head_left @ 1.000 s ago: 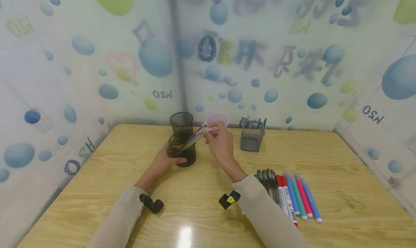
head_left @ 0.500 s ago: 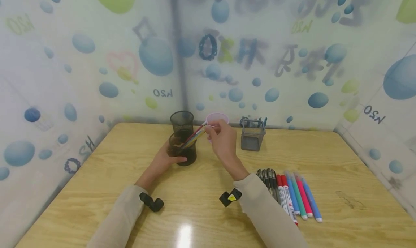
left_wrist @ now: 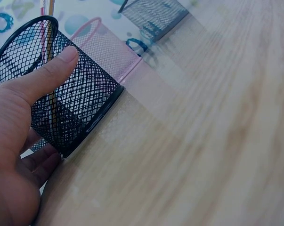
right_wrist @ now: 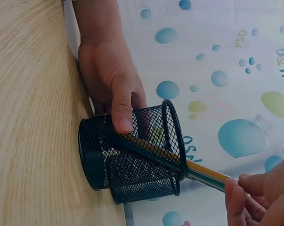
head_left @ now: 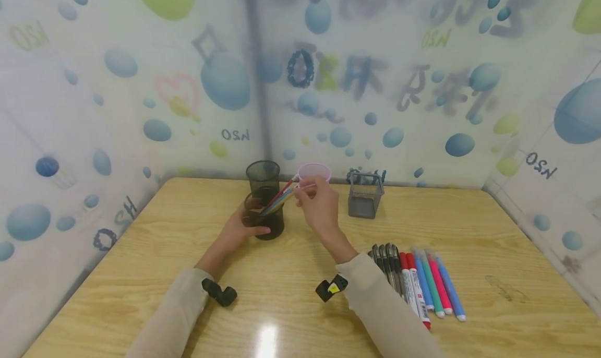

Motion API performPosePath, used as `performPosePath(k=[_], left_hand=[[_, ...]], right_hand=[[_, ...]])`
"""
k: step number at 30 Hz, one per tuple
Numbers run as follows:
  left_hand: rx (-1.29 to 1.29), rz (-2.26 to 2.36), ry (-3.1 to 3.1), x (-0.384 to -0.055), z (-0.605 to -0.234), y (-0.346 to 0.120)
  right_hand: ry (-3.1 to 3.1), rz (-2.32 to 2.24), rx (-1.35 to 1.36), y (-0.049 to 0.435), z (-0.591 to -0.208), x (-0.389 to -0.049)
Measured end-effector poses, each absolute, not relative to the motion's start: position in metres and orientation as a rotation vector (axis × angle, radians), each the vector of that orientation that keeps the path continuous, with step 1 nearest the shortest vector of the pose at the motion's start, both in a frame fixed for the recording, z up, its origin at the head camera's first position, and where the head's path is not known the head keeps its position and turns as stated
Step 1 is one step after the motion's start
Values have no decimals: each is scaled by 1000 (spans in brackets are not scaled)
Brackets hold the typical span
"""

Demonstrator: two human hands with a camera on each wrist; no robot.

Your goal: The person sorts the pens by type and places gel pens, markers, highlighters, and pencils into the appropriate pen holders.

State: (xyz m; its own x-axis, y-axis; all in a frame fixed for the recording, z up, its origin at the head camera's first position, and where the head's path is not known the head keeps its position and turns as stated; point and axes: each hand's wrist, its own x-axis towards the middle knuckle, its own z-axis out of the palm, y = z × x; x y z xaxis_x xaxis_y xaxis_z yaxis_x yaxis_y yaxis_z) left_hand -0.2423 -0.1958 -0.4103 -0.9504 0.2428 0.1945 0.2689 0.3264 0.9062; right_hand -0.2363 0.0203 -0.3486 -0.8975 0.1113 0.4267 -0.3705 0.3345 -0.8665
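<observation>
My left hand (head_left: 236, 226) grips a round black mesh pen cup (left_wrist: 80, 101) low on its side, thumb across the near wall. Several pencils (head_left: 280, 199), yellow, blue and red among the colours, lean out of the cup toward the right. Their upper ends reach my right hand (head_left: 321, 205), whose thumb and fingers pinch at least one pencil; how many it holds cannot be made out. In the right wrist view, yellow and green pencils (right_wrist: 205, 174) run from the cup's rim to the right fingertips (right_wrist: 250, 181). Touching or close behind the gripped cup stands a second black mesh cup (head_left: 263, 171).
A pink mesh cup (head_left: 313, 166) stands behind my right hand, partly hidden. To its right is a square grey mesh holder (head_left: 363, 207). Black pens (head_left: 388, 259), red-capped white markers (head_left: 413, 285) and coloured felt-tip pens (head_left: 439, 285) lie in a row at the right. Patterned sheeting surrounds the table.
The right hand drew slightly right half a second ago and is now back a little to the left, by the pencil ends. My left hand and the cup have stayed put.
</observation>
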Motion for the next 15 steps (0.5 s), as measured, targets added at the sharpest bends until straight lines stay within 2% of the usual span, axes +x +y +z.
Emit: performPosePath(k=[8,15], left_hand=[[-504,-1735,-2531,-246,-414,-197],[-509,-1776,-2490,-262,-440,-204]], right_hand=[[-2149,1629,287,23,-352,-235],[-2155,1724,346,33,-351,-219]])
